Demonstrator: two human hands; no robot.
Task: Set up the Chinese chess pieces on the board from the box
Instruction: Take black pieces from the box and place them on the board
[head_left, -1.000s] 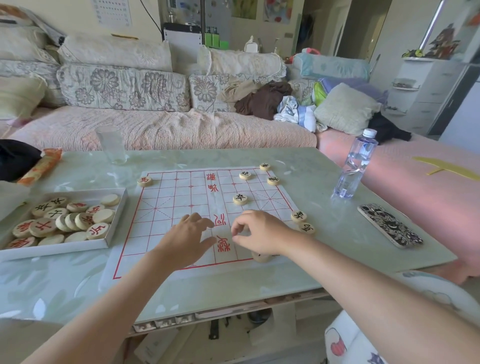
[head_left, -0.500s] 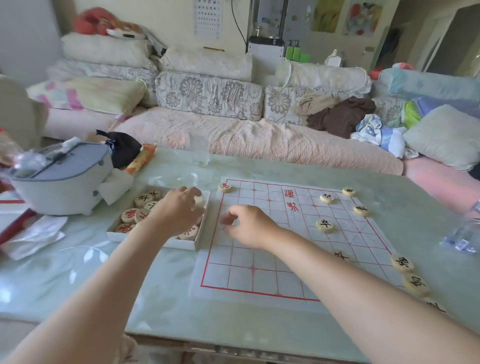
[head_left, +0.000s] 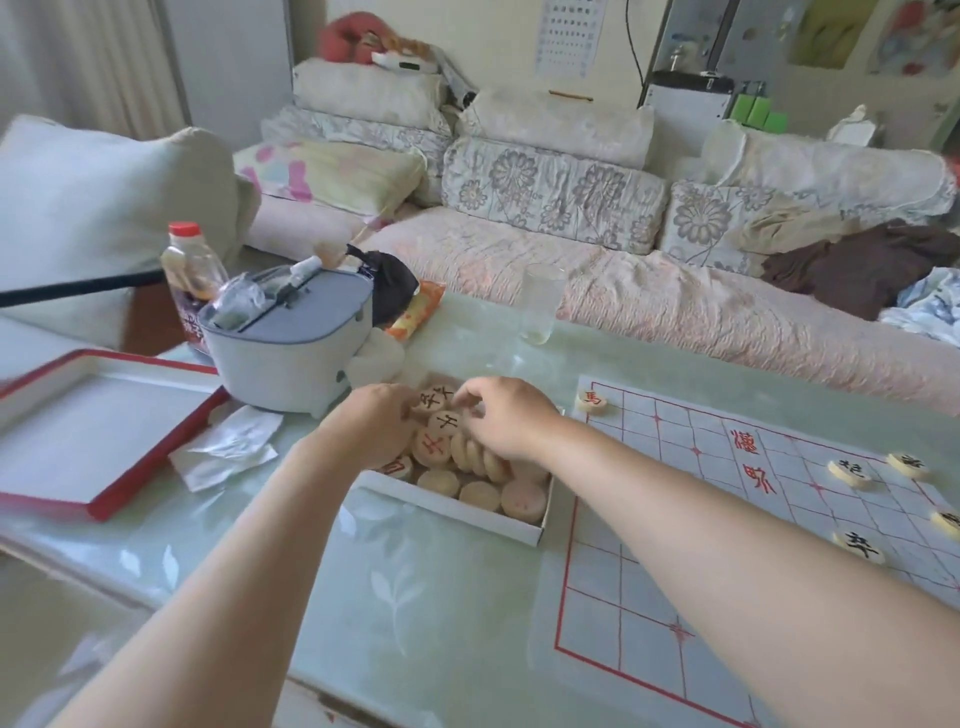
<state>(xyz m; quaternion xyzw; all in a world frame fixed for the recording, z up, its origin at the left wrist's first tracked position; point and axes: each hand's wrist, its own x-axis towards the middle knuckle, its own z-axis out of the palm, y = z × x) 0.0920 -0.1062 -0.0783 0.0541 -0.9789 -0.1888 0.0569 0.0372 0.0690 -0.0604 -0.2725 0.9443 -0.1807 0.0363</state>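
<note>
We look down across a pale green glass-topped table (head_left: 441, 597), with a long sofa (head_left: 597, 291) heaped with cushions behind it. On the table's right side lies the paper chess board (head_left: 675, 519), white with a red grid. At the far left sits a shallow red-edged lid (head_left: 88, 431), and just beyond it a grey tub (head_left: 291, 353).

Between tub and board, touching the board's left edge, stands the open white box (head_left: 457, 512), full of round wooden pieces (head_left: 480, 491), many of them blank side up.

A person's two bare arms reach in from below. The left hand (head_left: 371, 423) and the right hand (head_left: 511, 418) are both over the far end of the box, fingers curled down onto the pieces and nearly meeting over one lettered in black. We cannot tell whether either hand has hold of a piece.

On the board, a red-lettered piece (head_left: 592, 400) sits at the near-left corner, and a few black-lettered pieces (head_left: 849, 473) lie at the right.
</note>
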